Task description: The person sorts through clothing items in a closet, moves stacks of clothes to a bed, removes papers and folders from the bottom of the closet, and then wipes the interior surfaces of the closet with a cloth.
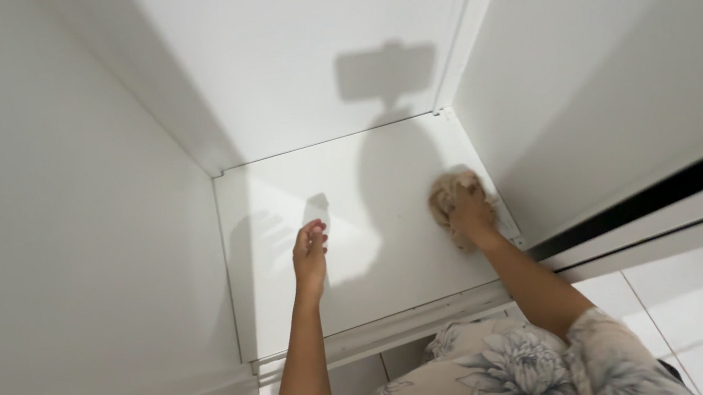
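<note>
Inside a white cabinet, the right hand presses a crumpled beige cloth onto the bottom shelf near its far right corner. The left hand rests fingertips on the shelf, left of centre, holding nothing.

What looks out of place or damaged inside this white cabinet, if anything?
Nothing stands out. The white cabinet floor looks intact and level, with no spill. The right hand presses a crumpled tan cloth near the right wall, and the left hand rests on the panel.
</note>
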